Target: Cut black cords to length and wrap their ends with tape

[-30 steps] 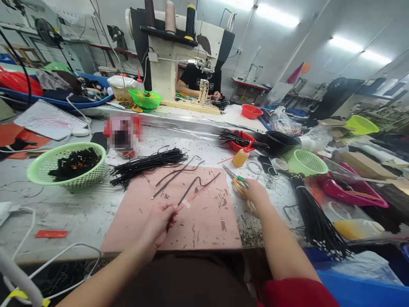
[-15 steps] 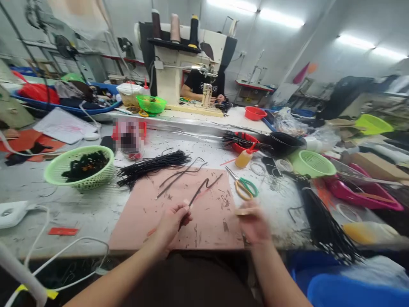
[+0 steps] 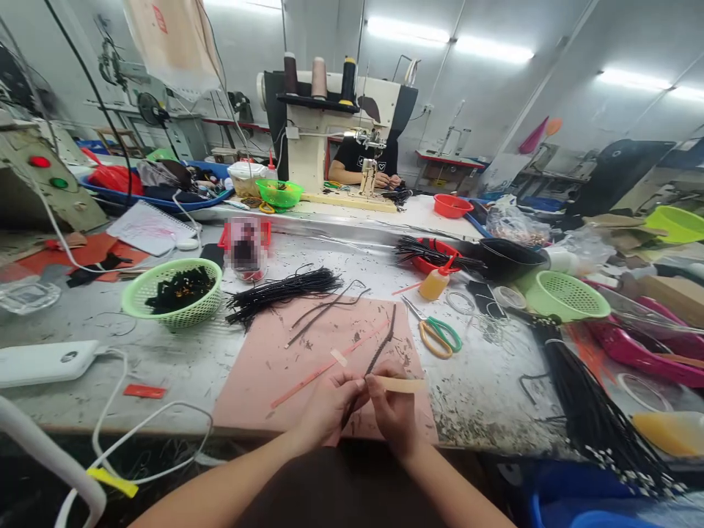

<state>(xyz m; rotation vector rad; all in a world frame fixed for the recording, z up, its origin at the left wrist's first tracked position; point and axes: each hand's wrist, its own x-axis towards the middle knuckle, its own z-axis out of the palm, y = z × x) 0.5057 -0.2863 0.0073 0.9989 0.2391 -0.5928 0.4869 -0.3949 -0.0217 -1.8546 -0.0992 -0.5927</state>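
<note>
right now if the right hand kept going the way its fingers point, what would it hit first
The right hand points left and slightly away, so it would probably meet the left hand and the black cord they pinch; depth is uncertain.

Both bare forearms reach forward and converge; left hand (image 3: pixel 330 403) and right hand (image 3: pixel 393 411) meet, fingertips pinched, thumbs nearly touching.

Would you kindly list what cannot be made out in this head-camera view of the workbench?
- Red-framed item beside the green mesh basket: blurred out in the head view.
- Near end of the thin black cord: hidden by the left hand and right hand.
- Bundle of long black cords at right: its tips blend into clutter near the bottom edge.
- Contents of the black bowl: hidden by its rim.
</note>
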